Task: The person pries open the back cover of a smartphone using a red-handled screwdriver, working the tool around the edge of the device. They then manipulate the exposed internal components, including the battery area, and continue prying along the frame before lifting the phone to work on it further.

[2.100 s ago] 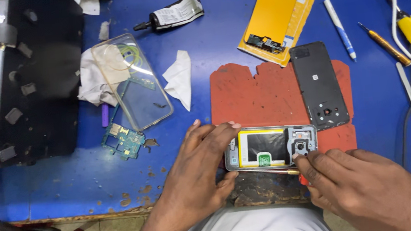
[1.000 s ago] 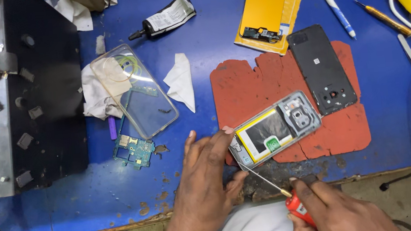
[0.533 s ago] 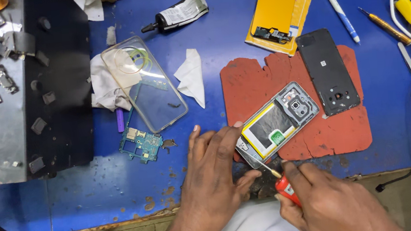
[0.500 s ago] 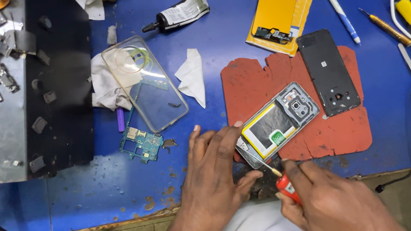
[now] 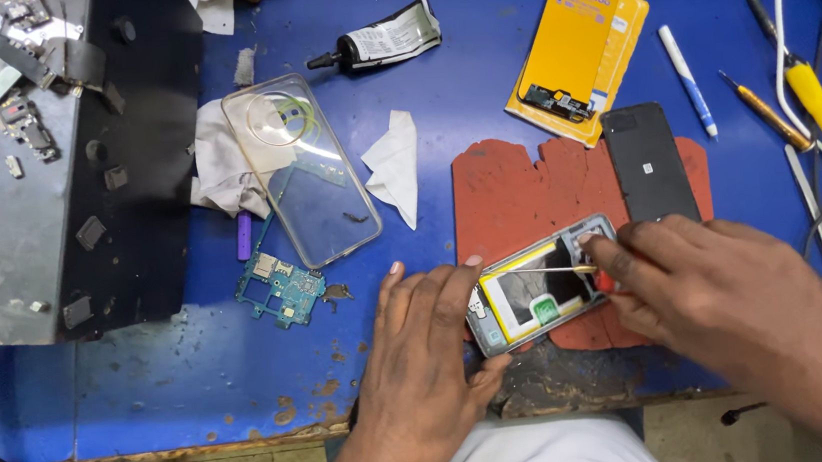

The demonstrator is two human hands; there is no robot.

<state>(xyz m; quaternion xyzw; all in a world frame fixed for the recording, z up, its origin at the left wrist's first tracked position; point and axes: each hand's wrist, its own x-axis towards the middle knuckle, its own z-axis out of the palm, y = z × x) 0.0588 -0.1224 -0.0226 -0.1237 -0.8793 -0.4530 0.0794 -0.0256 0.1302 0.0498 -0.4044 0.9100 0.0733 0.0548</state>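
We steady the opened phone (image 5: pixel 538 294) on the red mat (image 5: pixel 513 191) with our left hand (image 5: pixel 424 360) spread flat, fingertips on its edge; our right hand (image 5: pixel 707 283) pinches a thin screwdriver (image 5: pixel 560 269) over the battery. Keep the tip shallow and the frame pinned

Blue workbench (image 5: pixel 475 64) — red mat (image 5: pixel 518 196), clear phone case (image 5: pixel 310 175), glue tube (image 5: pixel 378 41), circuit board (image 5: pixel 279 289)

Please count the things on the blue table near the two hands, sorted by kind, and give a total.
Opened phone: 1
Black back cover: 1
Clear case: 1
Circuit board: 1
Glue tube: 1
Yellow package: 1
Red mat: 1
Total: 7
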